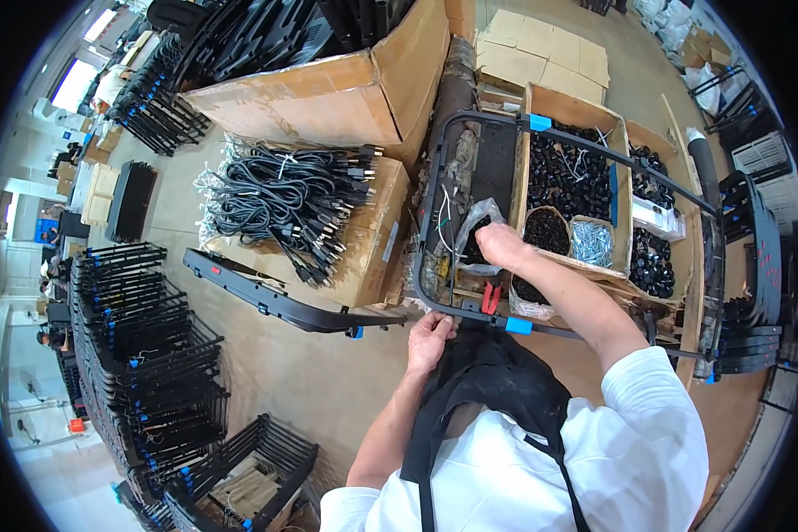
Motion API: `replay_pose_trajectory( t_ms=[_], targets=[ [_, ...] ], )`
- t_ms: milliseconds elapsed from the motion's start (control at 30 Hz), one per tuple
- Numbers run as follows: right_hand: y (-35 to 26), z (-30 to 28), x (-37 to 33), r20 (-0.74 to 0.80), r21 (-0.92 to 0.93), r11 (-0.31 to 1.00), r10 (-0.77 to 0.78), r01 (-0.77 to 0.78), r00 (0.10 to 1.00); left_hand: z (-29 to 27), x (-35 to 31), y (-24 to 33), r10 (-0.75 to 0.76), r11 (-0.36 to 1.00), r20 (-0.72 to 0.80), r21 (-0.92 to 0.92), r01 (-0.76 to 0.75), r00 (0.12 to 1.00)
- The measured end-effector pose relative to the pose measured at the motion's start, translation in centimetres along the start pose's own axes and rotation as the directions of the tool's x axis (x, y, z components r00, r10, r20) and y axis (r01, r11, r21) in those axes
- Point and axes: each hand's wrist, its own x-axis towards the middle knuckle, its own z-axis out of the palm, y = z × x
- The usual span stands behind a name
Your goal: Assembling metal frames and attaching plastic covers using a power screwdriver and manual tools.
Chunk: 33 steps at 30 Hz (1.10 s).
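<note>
My left hand (pixel 429 342) is closed at the near corner of a black tubular frame (pixel 424 213) that lies over the workbench. Its fingertips are pressed together just below the frame's bar, and what they hold is too small to tell. My right hand (pixel 500 246) reaches over the frame to a clear plastic bag (pixel 475 222) of small black parts. Those fingers are curled down at the bag, and anything in them is hidden. Red-handled pliers (pixel 490 298) stand upright beside the frame's near bar, below my right hand.
Right of the bag, a wooden divided box (pixel 629 168) holds black parts, a tub of black screws (pixel 547 230) and one of silver screws (pixel 591 243). Bundled black cables (pixel 293 195) lie on a carton at left. A long black curved part (pixel 284 301) juts out nearby. Stacked frames (pixel 142 337) stand further left.
</note>
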Motion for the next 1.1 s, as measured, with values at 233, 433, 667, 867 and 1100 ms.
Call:
replay_pose_trajectory(
  t_ms=[233, 433, 667, 867, 1100],
  targets=[
    [0.4, 5.1, 1.6, 0.097, -0.285, 0.956, -0.049, 0.075, 0.994, -0.5, 0.4, -0.2, -0.033, 0.999, 0.055, 0.032, 0.032, 0.998],
    [0.2, 1.3, 1.2, 0.046, -0.132, 0.991, -0.016, 0.022, 0.999, -1.3, 1.2, -1.5, -0.009, 1.000, 0.106, -0.003, 0.009, 0.994],
    [0.1, -0.6, -0.7, -0.029, 0.296, 0.942, 0.176, -0.159, 0.984, -1.4, 1.6, -0.6, -0.055, 0.995, 0.169, -0.067, 0.067, 0.984],
    [-1.6, -1.4, -2.9, -0.153, 0.321, 0.938, 0.190, -0.133, 0.970, -1.6, 1.7, -0.5, -0.077, 0.985, 0.212, -0.135, 0.107, 0.974],
    [-3.9, -1.2, -7.4, 0.008, 0.836, 0.495, 0.421, -0.237, 0.907, -1.3, 1.7, -0.8, -0.073, 0.991, 0.213, -0.098, 0.095, 0.974]
  ],
)
